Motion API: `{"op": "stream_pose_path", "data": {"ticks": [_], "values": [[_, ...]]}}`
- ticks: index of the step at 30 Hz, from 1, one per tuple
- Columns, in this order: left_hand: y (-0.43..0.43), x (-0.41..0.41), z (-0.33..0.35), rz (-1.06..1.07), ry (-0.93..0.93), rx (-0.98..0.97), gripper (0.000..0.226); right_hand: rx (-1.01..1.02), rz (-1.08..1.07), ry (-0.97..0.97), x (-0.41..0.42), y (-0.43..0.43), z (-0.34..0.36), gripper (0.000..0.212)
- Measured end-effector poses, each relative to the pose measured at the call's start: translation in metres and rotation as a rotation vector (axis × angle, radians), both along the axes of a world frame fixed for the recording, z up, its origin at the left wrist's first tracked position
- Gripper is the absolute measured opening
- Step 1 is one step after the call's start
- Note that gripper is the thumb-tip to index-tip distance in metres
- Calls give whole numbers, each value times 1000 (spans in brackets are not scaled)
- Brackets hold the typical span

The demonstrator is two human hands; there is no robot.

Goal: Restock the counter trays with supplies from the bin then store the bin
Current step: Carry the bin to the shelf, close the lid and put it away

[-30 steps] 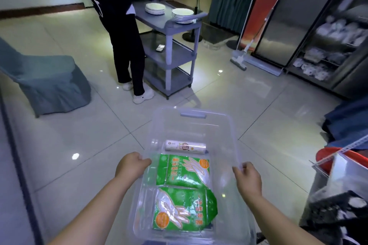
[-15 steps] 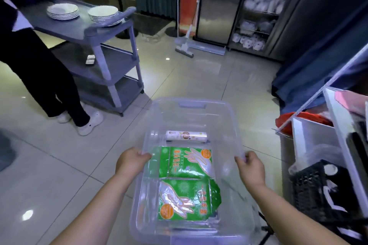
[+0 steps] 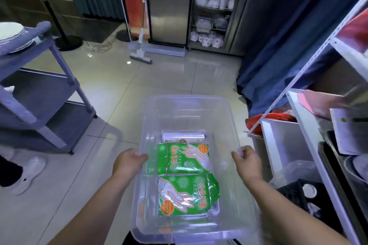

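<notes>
I carry a clear plastic bin (image 3: 185, 101) in front of me above the tiled floor. My left hand (image 3: 127, 162) grips its left rim and my right hand (image 3: 246, 160) grips its right rim. Inside lie two green packets of disposable gloves (image 3: 184, 157), one behind the other, and a white roll (image 3: 183, 137) across the far end of the bin's floor.
A white metal shelf rack (image 3: 304, 137) with boxes, papers and a black crate (image 3: 298, 191) stands close on the right. A grey service cart (image 3: 45, 93) with plates is on the left, a person's white shoe (image 3: 32, 166) beside it. A mop (image 3: 140, 53) and glass-door cabinet (image 3: 211, 10) lie ahead.
My view has swung to the right with the bin. The cart and the person slid off to the left, and the white shelf rack came closer on the right. Both hands kept their grip.
</notes>
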State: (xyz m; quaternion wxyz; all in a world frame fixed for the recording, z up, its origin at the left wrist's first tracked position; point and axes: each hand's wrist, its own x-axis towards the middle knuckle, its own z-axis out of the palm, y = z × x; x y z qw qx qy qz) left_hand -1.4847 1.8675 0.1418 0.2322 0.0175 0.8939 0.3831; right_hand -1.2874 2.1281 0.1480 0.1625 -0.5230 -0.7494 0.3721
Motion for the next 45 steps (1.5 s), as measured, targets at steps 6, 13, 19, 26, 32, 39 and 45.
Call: {"op": "stream_pose_path", "data": {"ticks": [6, 13, 19, 26, 32, 39, 45], "values": [[82, -63, 1, -70, -53, 60, 23, 47, -76, -28, -42, 65, 1, 18], [198, -157, -9, -296, -40, 10, 38, 18, -247, -60, -100, 142, -5, 17], [297, -221, -14, -480, -7, -65, 35, -46, -408, -87, -135, 191, -14, 17], [406, -235, -43, -619, -9, -147, 35, -223, -540, -103, -131, 259, -47, 18], [493, -225, -92, -620, -52, -253, 24, -324, -497, -192, -121, 348, -100, 19], [558, -227, -190, -612, -203, -297, 23, -406, -421, -265, -121, 423, -190, 28], [599, -240, -297, -572, -278, -325, 23, -484, -452, -260, -135, 466, -288, 25]]}}
